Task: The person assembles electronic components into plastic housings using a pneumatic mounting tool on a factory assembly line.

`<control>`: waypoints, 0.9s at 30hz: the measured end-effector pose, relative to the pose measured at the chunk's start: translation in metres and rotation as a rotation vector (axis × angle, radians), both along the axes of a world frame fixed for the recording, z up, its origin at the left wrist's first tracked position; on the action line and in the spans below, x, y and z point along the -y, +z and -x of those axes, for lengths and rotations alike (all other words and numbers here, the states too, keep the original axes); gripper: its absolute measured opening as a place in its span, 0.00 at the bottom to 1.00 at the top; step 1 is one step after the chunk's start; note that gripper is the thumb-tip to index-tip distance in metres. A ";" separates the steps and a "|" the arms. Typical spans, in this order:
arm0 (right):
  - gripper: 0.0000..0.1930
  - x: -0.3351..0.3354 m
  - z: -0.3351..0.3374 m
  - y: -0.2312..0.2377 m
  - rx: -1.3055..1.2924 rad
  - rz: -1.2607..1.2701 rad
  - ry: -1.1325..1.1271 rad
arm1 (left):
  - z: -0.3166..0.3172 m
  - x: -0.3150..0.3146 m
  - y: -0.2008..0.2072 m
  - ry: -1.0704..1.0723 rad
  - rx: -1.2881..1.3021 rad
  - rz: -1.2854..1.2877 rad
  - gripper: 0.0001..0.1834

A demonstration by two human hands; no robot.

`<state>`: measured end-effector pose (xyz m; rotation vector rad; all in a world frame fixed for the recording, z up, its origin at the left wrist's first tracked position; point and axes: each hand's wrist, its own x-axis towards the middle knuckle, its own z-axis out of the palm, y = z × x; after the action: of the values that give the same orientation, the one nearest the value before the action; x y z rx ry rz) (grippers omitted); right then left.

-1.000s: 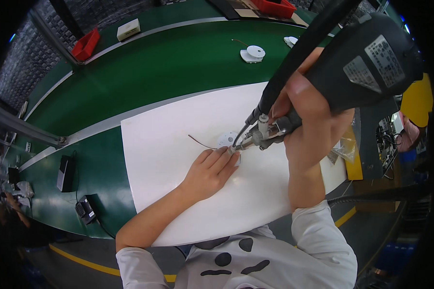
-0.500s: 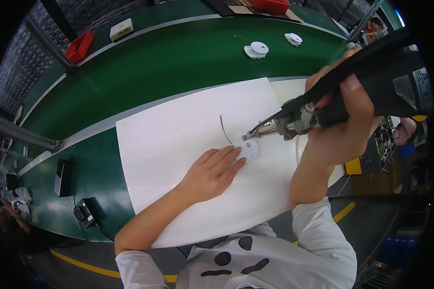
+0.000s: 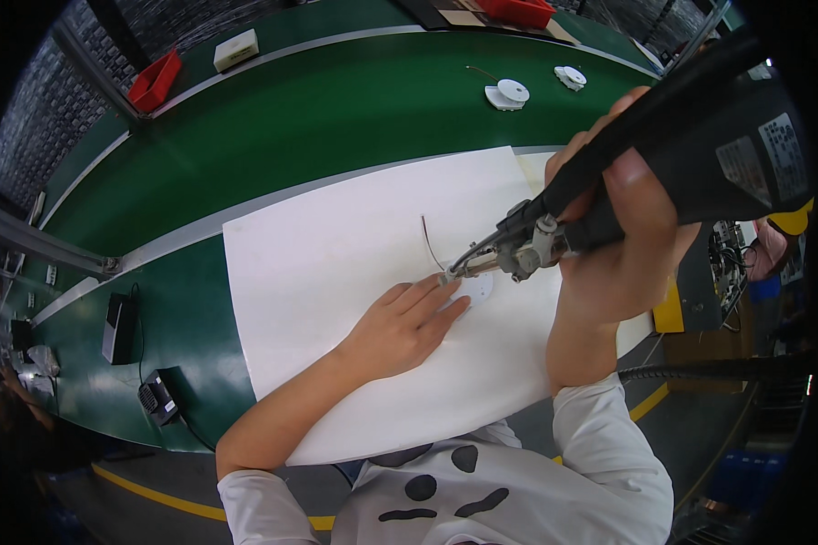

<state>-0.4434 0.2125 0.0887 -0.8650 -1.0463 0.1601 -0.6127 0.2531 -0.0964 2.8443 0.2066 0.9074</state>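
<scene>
My left hand (image 3: 400,331) rests palm down on the white sheet. Its fingertips and thumb hold a small white round plate (image 3: 479,290), partly hidden under them. From the plate's far-left side a thin dark wire (image 3: 429,240) runs out over the sheet. In my right hand (image 3: 632,232) is a black power screwdriver (image 3: 691,173), its fingers wrapped round the body. The tool slants down to the left, and its metal nose meets the plate's far edge beside my left fingertips. Whether the tip touches the plate, I cannot tell.
A white sheet (image 3: 318,254) covers the green bench (image 3: 273,154). Two white disc assemblies (image 3: 509,95) (image 3: 570,77) lie on the far green strip. Red bins (image 3: 155,82) (image 3: 516,11) and a pale box (image 3: 236,51) stand behind. Black adapters (image 3: 118,330) (image 3: 159,398) with cords sit left.
My right hand has brought the screwdriver left and slightly down, its nose shifting from the plate's middle part to its far-left edge near my fingertips. My left hand stays on the plate.
</scene>
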 end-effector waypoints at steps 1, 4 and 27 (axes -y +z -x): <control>0.21 -0.001 -0.002 -0.001 0.009 -0.009 0.002 | 0.000 0.000 0.000 0.001 -0.002 0.010 0.24; 0.20 -0.001 -0.002 -0.001 0.069 0.004 -0.048 | 0.000 0.001 0.000 0.005 -0.009 0.014 0.23; 0.13 -0.003 0.002 -0.011 0.084 0.094 0.017 | 0.006 0.000 -0.001 0.020 0.020 0.008 0.22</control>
<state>-0.4457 0.2152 0.0776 -0.9542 -1.1324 0.1896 -0.6185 0.2534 -0.0975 2.8298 0.2364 0.9358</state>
